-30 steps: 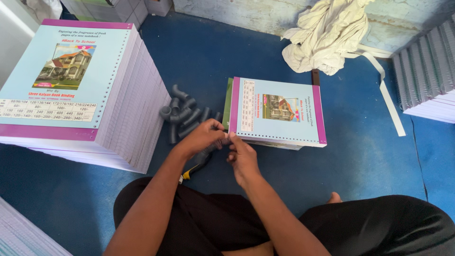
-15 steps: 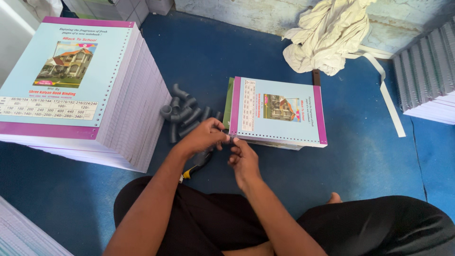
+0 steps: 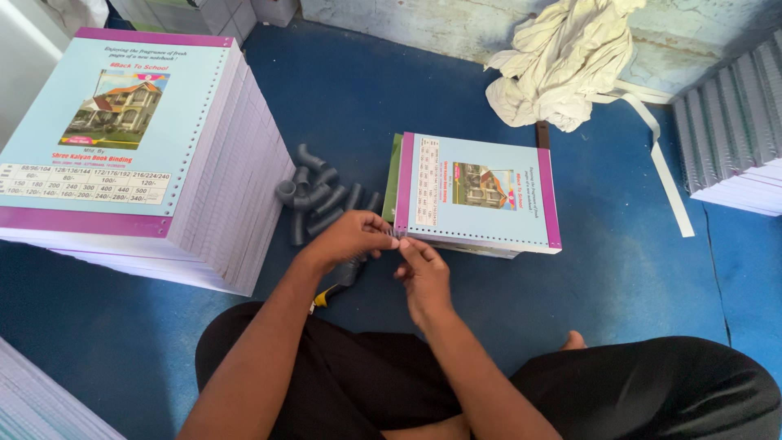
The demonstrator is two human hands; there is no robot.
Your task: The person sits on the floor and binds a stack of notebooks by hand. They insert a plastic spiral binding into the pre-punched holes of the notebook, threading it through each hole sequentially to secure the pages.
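Since the earlier frames we note almost no movement: both hands remain at the near left corner of the notebook (image 3: 481,194). The left hand (image 3: 349,238) and right hand (image 3: 422,270) meet, fingertips pinched together on a small spiral wire end at the punched edge. That edge runs left to right along the side nearest us; the notebook lies just beyond the grip. Grey pipe pieces (image 3: 319,198) lie left; a tall notebook stack (image 3: 147,155) stands well apart.

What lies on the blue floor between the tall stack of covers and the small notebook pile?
In the head view, grey plastic pipe elbows lie clustered there on the blue floor.
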